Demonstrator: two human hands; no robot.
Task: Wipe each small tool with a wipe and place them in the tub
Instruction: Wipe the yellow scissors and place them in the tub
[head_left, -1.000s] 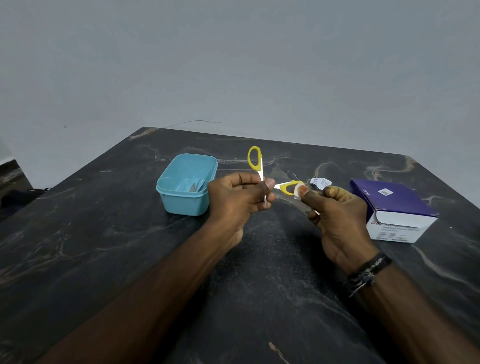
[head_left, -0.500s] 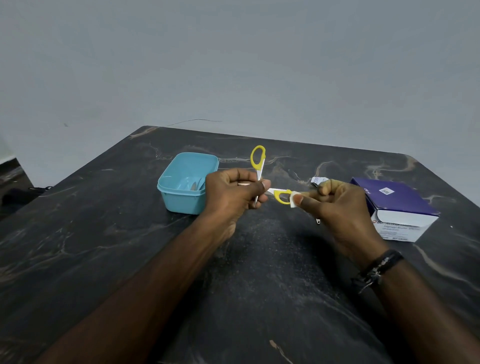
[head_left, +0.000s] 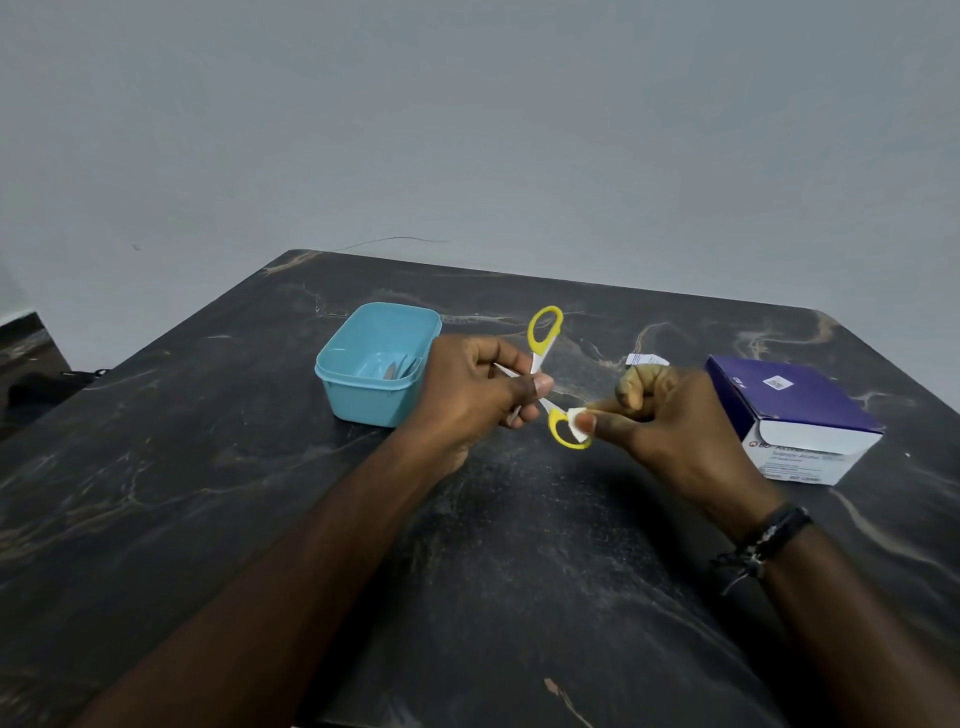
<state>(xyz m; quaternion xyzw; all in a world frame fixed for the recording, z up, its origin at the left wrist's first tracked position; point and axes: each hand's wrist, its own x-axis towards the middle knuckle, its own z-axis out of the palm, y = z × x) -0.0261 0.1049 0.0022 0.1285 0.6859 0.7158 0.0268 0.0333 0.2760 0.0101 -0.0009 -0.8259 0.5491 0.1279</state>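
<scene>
Near the middle of the frame, above the dark marbled table (head_left: 208, 493), the left hand (head_left: 467, 400) holds a small pair of scissors (head_left: 543, 358). Its fingers are curled tight around the blade end, and the thumb presses on the place where the two arms cross. The scissors are spread open: one yellow handle ring points up toward the top of the frame, the other ring points down and to the right. A thin metal tip shows below the curled fingers of this hand.

The right hand (head_left: 670, 426) is just to the right of the scissors. Its thumb and forefinger are closed in a pinch on a small white wipe (head_left: 576, 420), and the wipe is pressed against the lower yellow ring. The other fingers (head_left: 636, 387) of this hand are folded into the palm. A dark band (head_left: 769, 535) sits on the right wrist.

The blue tub (head_left: 374, 364) stands on the table left of the left hand, in the centre-left part of the frame, and the back of the hand covers its right edge. Inside it some grey metal pieces are visible, but they are too small to tell what they are.

At the right side of the frame a purple and white box (head_left: 795, 421) stands on the table. Between the box and the hands, a little further back, lies a small white torn wrapper (head_left: 644, 359).
</scene>
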